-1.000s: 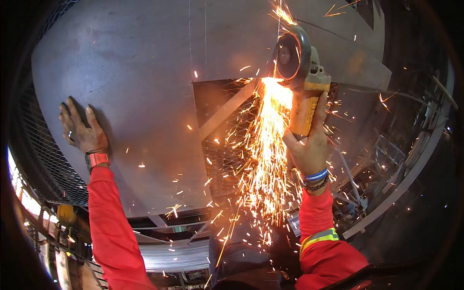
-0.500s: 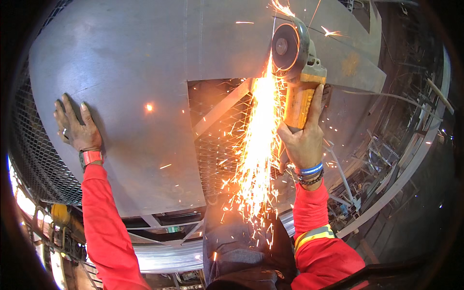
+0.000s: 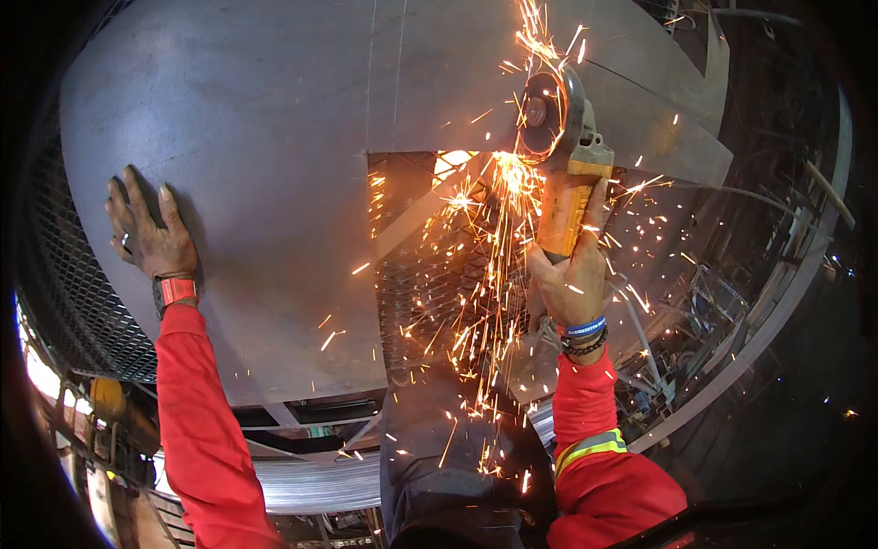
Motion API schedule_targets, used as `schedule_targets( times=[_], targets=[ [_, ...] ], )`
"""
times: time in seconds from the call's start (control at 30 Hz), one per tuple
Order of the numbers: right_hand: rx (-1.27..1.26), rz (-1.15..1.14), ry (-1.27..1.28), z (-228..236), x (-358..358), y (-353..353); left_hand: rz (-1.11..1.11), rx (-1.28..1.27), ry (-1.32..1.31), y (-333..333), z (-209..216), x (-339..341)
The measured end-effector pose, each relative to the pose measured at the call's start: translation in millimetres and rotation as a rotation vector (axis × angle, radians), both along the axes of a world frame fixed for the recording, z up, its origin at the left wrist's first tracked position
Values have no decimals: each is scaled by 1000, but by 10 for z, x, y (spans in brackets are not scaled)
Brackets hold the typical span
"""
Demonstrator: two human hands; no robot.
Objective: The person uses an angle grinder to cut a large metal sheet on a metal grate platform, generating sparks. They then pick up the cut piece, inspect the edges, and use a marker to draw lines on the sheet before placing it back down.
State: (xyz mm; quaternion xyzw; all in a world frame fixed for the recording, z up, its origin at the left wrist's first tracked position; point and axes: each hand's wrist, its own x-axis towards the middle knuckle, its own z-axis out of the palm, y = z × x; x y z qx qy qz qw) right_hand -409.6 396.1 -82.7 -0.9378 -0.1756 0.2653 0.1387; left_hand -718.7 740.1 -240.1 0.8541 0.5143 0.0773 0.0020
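Observation:
My right hand [image 3: 569, 279] is wrapped round the yellow body of an angle grinder [image 3: 569, 206]. Its dark disc stands on edge against a large grey metal sheet [image 3: 265, 247], just above the sheet's cut-out corner. Orange sparks spray down from the disc toward my legs, with a smaller burst above it. On the left part of the sheet my left hand [image 3: 157, 233] lies flat, fingers spread, holding nothing. A scribed line runs up the sheet left of the grinder. Sparks and glare hide the exact contact point.
Expanded metal mesh [image 3: 87, 284] shows beyond the sheet's left edge and through the cut-out. A diagonal flat bar [image 3: 407, 229] crosses under the opening. Shiny metal stock [image 3: 315, 483] lies below the sheet, and metal scraps [image 3: 722, 302] crowd the right side.
The thick spark stream has thinned into scattered sparks, with more now above the disc. The grinder sits slightly lower in view. My left hand stays flat on the sheet.

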Motion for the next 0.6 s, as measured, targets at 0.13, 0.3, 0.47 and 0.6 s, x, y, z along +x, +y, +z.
schedule_targets(
  times=[0.13, 0.3, 0.47, 0.6],
  targets=[
    [28, -75, -1, 58, 77, 227, 0, -6, -12, 9, -26, 20],
    [88, 58, -137, -51, 131, 198, 13, -7, -4, -5, 10, 32],
    [29, -1, -84, 15, 83, 228, 10, -9, -2, -25, 33, 37],
    [-8, -25, -73, 26, 65, 238, 3, 0, 4, -34, 13, 35]
  ],
)
